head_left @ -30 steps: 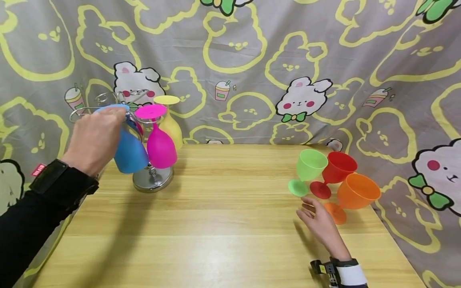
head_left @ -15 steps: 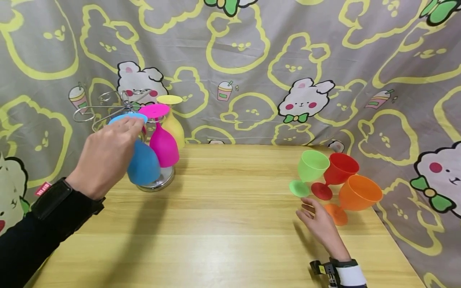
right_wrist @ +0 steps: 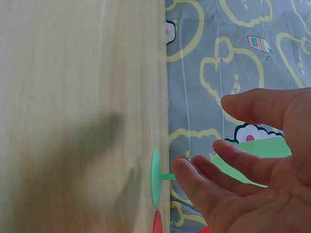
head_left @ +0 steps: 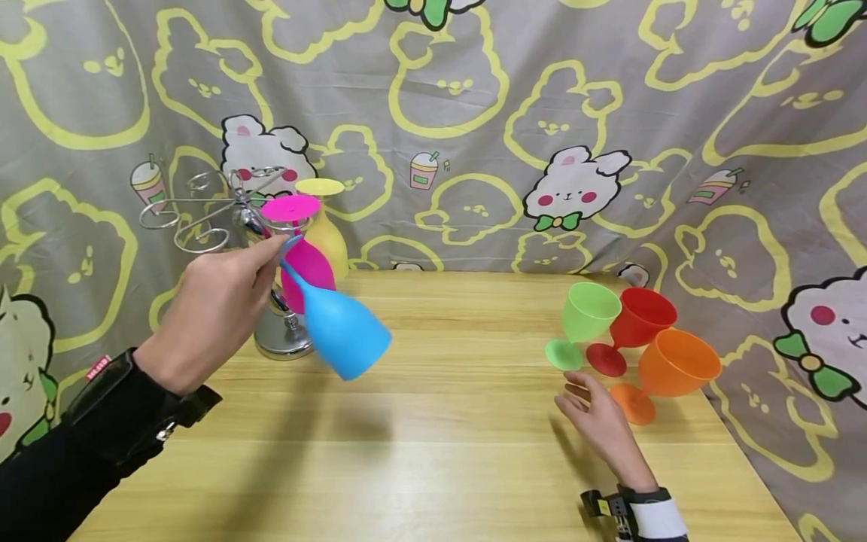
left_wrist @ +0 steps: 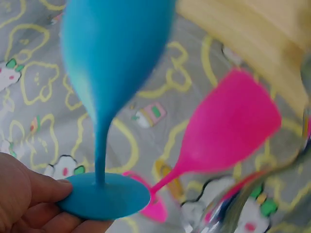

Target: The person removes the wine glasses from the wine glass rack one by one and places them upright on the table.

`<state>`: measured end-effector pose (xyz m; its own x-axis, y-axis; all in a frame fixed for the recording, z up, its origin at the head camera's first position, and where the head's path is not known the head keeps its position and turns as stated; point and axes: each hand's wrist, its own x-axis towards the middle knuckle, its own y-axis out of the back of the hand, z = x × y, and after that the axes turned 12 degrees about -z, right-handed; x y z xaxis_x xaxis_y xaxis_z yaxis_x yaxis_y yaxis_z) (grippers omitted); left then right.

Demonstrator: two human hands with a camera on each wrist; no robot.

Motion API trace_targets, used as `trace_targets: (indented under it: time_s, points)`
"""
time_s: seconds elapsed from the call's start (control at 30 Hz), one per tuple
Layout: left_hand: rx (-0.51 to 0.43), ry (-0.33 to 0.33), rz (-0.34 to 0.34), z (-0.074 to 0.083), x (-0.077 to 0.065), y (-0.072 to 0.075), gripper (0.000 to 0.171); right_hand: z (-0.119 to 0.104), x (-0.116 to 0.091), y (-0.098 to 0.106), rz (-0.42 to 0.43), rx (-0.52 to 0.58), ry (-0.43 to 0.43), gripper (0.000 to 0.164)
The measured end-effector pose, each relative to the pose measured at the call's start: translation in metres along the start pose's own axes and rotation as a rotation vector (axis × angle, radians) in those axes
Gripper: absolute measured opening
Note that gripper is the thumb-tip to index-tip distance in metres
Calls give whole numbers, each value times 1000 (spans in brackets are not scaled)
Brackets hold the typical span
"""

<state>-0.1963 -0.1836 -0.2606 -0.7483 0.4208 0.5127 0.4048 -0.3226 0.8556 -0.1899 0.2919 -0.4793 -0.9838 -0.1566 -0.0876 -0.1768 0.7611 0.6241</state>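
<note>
Blue glass [head_left: 347, 333], 1: tilted bowl-down above bench [head_left: 460, 482], base pinched by left hand [head_left: 215, 310]. Right hand [head_left: 601, 430], 1: fingers loosely spread, holding nothing, near green glass [head_left: 589, 315]. Handling advice: firm pinch, bowl kept clear of pink glass [head_left: 321, 265].

In the head view, a matte blue, plastic-looking stemmed goblet [head_left: 348, 331] is held upside down and aslant, bowl toward five o'clock, its flat round foot pinched by the left hand [head_left: 213, 305]. A pale-green, plastic-looking stemmed goblet [head_left: 589, 312] stands upright at twelve o'clock from the right hand [head_left: 599, 421].
</note>
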Motion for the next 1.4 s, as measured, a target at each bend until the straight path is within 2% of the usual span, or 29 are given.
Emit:
trace_targets:
  time_s: [0.17, 0.33, 0.43, 0.53, 0.63, 0.8, 0.93, 1.07, 1.27, 1.4]
  points:
    - [-198, 159, -76, -5, 2, -14, 26, -2, 0, 0, -5, 3, -5, 60]
    - [-417, 360, -204, -8, 3, -35, 28, -6, 0, -1, -4, 3, -13, 61]
    - [-636, 465, -303, -9, 3, -49, 33, -8, 1, -2, 1, 11, 3, 59]
    - [-908, 559, -383, -10, 3, -63, 36, -10, 3, -4, 0, 16, 20, 58]
    - [-1140, 612, -416, -10, 1, -80, 36, -13, 4, -5, -1, 31, 32, 58]
    - [-1432, 666, -464, -5, -11, -110, 37, -19, 7, -10, 8, 50, 51, 53]
    - [-1604, 704, -479, -3, -24, -135, 40, -27, 12, -16, 12, 82, 92, 50]
    - [-1719, 736, -452, 1, -35, -160, 42, -39, 17, -20, -3, 138, 120, 50]
    - [-1903, 845, -353, 17, -46, -200, 43, -65, 15, -30, -27, 188, 160, 50]
    - [-1958, 887, -312, 34, -53, -220, 42, -90, 8, -41, -63, 215, 182, 48]
